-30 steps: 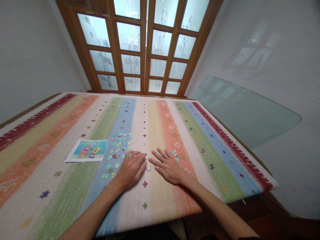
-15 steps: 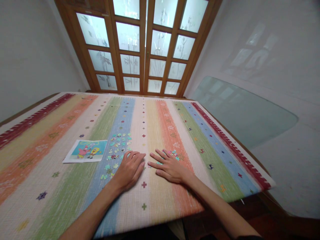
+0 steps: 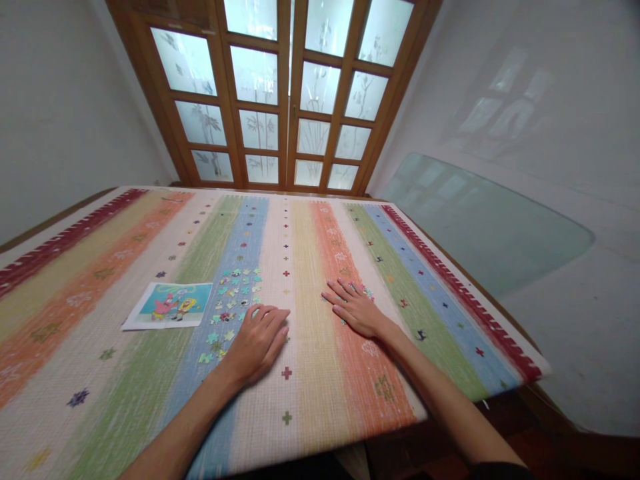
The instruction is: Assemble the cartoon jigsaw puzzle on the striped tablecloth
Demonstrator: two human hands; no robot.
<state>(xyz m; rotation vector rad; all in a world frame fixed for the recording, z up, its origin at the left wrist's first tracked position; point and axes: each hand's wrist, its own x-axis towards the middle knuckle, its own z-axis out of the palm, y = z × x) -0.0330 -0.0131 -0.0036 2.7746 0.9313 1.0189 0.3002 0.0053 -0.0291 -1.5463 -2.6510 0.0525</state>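
Note:
My right hand [image 3: 356, 311] lies flat with its fingers spread on the orange stripe of the cloth. It covers a small cluster of jigsaw puzzle pieces [image 3: 369, 293], whose coloured edges peek out around the fingers; most of them are hidden. My left hand [image 3: 259, 341] rests on the pale stripe with loosely bent fingers and the thumb apart, holding nothing. Just left of it, on the blue stripe, several loose puzzle pieces [image 3: 229, 335], mostly turquoise, are laid out with gaps between them. Farther left lies a printed cartoon picture [image 3: 170, 308] on white paper.
A striped, patterned tablecloth [image 3: 305, 373] covers the wide table, and its near edge drops off in front of me. Beyond the far edge stand wooden doors [image 3: 287, 120] with frosted panes. A pale glass-like panel [image 3: 480, 220] is along the right wall.
My right hand has slid right and a little away from me, from the yellow stripe onto the orange one, the piece cluster shifting with it. My left hand has stayed nearly in place.

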